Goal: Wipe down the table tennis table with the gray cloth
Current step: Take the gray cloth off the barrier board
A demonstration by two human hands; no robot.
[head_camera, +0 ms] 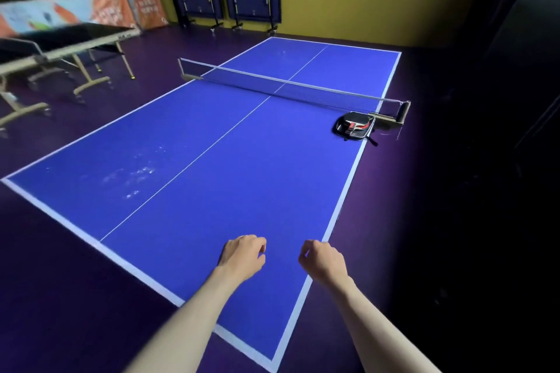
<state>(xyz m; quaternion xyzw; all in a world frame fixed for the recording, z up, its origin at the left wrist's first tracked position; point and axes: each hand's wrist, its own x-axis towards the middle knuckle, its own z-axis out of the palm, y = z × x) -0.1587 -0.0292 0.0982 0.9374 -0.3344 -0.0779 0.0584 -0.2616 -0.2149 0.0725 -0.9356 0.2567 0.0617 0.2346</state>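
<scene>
Both hands, left hand (242, 256) and right hand (322, 260), hover loosely curled, holding nothing, over the blue table-tennis desk (212, 160); no cloth in sight, dusty smudges (133, 175) waiting centre-left.

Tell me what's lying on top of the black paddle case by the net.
A paddle with a red-and-black handle rests on the black case, near the net post. The case's inside is hidden.
</scene>
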